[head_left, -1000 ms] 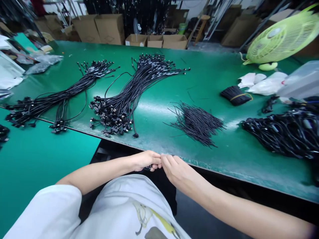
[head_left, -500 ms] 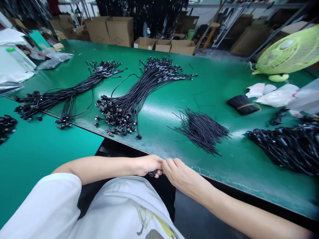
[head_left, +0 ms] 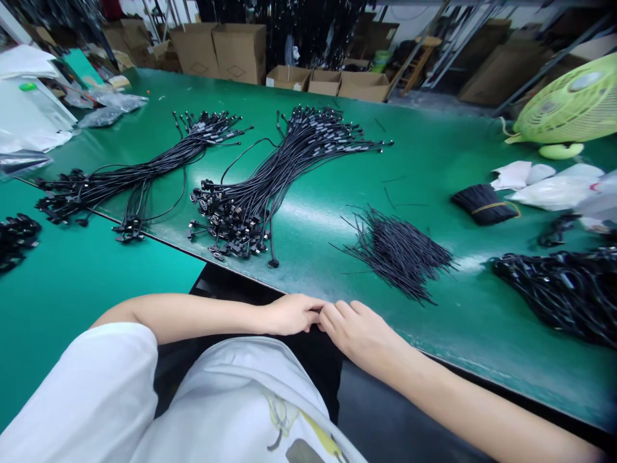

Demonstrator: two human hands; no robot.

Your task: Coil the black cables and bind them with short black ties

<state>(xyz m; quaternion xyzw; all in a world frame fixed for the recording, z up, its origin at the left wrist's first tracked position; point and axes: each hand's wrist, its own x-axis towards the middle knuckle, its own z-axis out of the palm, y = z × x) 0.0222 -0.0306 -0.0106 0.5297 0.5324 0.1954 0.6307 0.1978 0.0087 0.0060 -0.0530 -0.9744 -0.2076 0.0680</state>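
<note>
Both my hands meet at the table's front edge, their fingertips touching. My left hand point(head_left: 295, 314) is closed, its thumb and fingers pinched together. Half a second ago a black plug like those on the cables showed beneath it; now the fingers hide it. Fingers bent, my right hand point(head_left: 354, 328) presses against the left fingertips; what it pinches is too hidden to make out. Just beyond lies a loose heap of thin black ties point(head_left: 402, 251). To its left, a fanned bundle of black cables point(head_left: 282, 167) has its plugs toward me.
A second cable bundle point(head_left: 154, 168) lies further left. On the right are a banded black bundle point(head_left: 484, 204), a pile of black cables point(head_left: 559, 289), white plastic bags point(head_left: 554, 190) and a green fan point(head_left: 569, 103). Cardboard boxes point(head_left: 238, 54) stand behind the green table point(head_left: 308, 222).
The view has shifted slightly, so the table's things sit a little further right. My hands remain together; the left has turned, and the black plug beneath it has gone out of sight.
</note>
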